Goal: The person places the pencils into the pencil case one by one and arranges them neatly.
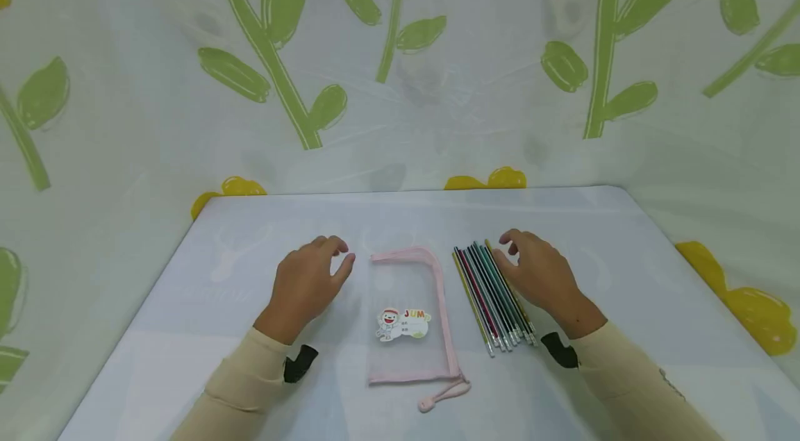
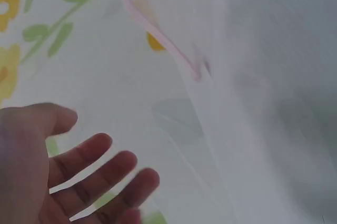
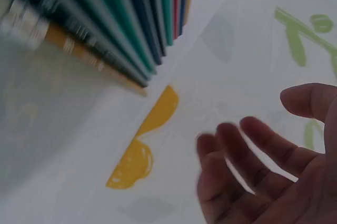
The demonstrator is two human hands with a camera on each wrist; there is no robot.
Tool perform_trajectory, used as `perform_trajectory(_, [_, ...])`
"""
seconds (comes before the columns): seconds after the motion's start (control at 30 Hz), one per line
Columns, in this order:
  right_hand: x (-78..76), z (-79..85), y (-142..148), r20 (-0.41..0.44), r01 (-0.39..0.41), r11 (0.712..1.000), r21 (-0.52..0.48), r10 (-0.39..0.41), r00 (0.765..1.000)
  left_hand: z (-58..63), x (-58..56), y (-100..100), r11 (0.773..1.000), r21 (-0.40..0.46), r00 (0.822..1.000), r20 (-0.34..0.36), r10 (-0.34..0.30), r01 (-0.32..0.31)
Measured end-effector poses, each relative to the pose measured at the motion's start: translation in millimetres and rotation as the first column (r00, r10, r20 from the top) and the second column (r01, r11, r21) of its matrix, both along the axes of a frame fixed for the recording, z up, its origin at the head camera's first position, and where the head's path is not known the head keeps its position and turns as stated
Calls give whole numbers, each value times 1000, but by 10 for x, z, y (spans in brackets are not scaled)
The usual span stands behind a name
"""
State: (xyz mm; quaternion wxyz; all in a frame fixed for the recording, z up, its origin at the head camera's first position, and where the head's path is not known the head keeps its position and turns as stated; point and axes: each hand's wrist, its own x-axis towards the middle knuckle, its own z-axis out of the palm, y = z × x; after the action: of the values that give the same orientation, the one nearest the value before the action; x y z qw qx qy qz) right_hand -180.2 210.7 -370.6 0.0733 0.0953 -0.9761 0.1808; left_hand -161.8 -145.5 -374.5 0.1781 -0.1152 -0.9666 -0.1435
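Note:
A clear pencil pouch (image 1: 400, 288) with pink zip edging and a cartoon label lies flat on the table. Beside its right edge is a row of several pencils (image 1: 490, 295), laid side by side with their eraser ends toward me; they loom large in the right wrist view (image 3: 121, 13). My left hand (image 1: 309, 281) hovers left of the pouch, fingers loosely bent and holding nothing. Just right of the pencils' far half is my right hand (image 1: 537, 271), likewise relaxed, with nothing between thumb and fingers. Both palms face inward.
The white table (image 1: 250, 233) reaches back to a flower-printed cloth (image 1: 475, 114) hanging behind and at the sides. A pink zip pull with its loop (image 1: 444, 396) trails off the pouch's near right corner.

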Motion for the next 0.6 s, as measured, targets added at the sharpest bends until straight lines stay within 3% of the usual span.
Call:
perform_trajectory(0.13, [81, -17, -69, -7, -31, 997, -76, 30, 1000, 35, 61, 247, 997, 78, 999, 40, -19, 16])
perform_trajectory(0.33, [168, -60, -153, 2, -80, 991, -107, 81, 997, -20, 121, 614, 996, 67, 983, 166, -75, 65])
perform_trajectory(0.6, [180, -104, -184, 50, -112, 986, -122, 119, 992, -101, 117, 948, 984, 15, 920, 353, -169, 175])
